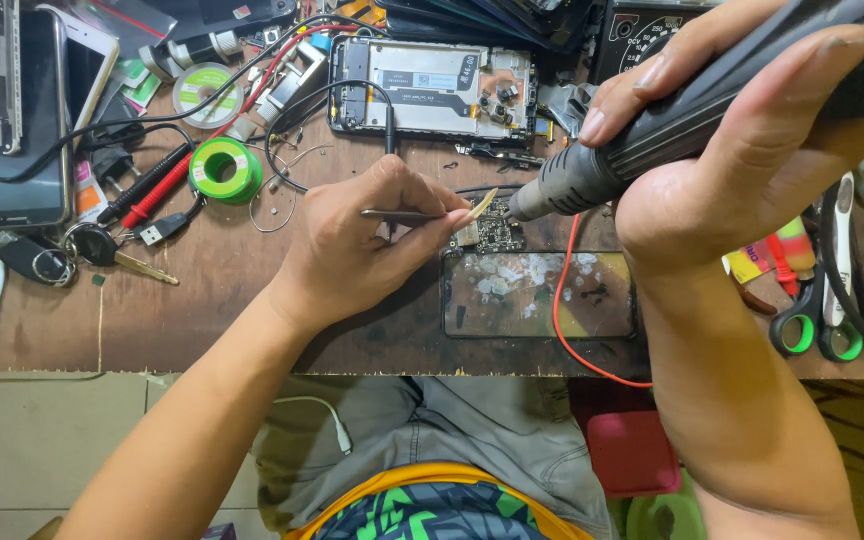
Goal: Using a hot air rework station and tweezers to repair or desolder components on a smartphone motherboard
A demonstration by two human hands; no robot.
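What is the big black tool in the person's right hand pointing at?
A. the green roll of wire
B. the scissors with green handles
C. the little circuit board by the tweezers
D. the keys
C: the right hand holds the black tool with its metal nozzle aimed at the small circuit board, where the left hand holds tweezers.

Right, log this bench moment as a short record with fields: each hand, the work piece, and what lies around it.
left hand: grips thin metal tweezers, tips on a small flat tan part at the board
right hand: holds a black ribbed hot-air tool, nozzle aimed at the board
work piece: small dark circuit board on a worn black phone shell
surface: brown wooden bench
nearby: green solder-wire spool; green-handled scissors; keys
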